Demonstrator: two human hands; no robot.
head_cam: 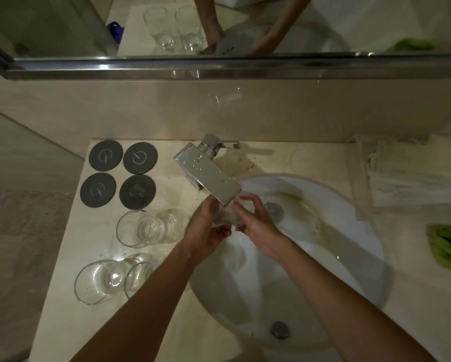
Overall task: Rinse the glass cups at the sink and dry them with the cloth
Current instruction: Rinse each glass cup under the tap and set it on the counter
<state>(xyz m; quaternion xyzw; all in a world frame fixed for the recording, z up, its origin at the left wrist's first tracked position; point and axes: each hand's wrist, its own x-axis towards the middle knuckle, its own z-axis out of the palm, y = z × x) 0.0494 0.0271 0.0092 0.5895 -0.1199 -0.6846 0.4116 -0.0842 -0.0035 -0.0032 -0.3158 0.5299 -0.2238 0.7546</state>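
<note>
Over sink (344, 231): cup (225, 215) in both hands' grip.

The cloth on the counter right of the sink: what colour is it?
Green; the cloth shows in the head view.

- The glass cup (225, 214) I hold under the faucet (211, 176) is mostly covered by my left hand (208, 231) and right hand (255, 220); I can't make out its rim or base.
- The spout's end hides the cup's top, and any water stream is too blurred for me to tell.
- My left forearm crosses the nearest cup (138, 278) on the counter (62, 322), hiding its right side.
- The green cloth (449, 246) is cut off by the right edge.
- The pale bundle (407, 173) behind it is too dim to identify.
- The coaster (137, 192) markings are too small to read.
- The mirror (245, 24) cuts off the reflected arms at the top edge.
</note>
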